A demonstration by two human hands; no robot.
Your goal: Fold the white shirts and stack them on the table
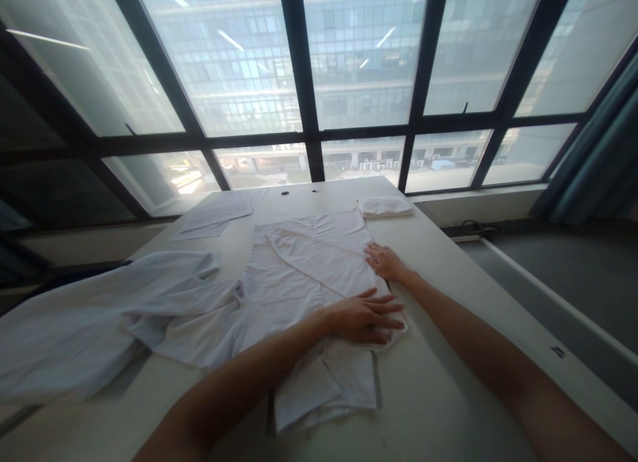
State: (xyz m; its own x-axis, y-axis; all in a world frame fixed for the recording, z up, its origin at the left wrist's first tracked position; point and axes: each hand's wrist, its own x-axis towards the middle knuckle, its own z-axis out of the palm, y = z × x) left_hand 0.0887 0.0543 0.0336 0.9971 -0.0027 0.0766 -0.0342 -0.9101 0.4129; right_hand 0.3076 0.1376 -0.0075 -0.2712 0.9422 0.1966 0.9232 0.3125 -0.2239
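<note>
A white garment [299, 269], which looks like a coat or shirt with a crossed front, lies spread on the white table [423, 395]. My left hand [367, 317] rests flat on its near right part, fingers spread toward the right edge. Farther back, my right hand [386, 261] lies on the garment's right edge with its fingers stretched out. Below my left forearm a sleeve-like white piece [329, 389] extends toward me, partly covered by the arm. Loose, wrinkled white fabric [109, 316] joins the garment on the left and hangs over the table's left side.
A folded white cloth [386, 206] sits at the table's back right. Flat white sheets [216, 216], paper or cloth, lie at the back left. Large dark-framed windows [313, 116] stand behind the table, and a grey-blue curtain [588, 143] hangs at the right.
</note>
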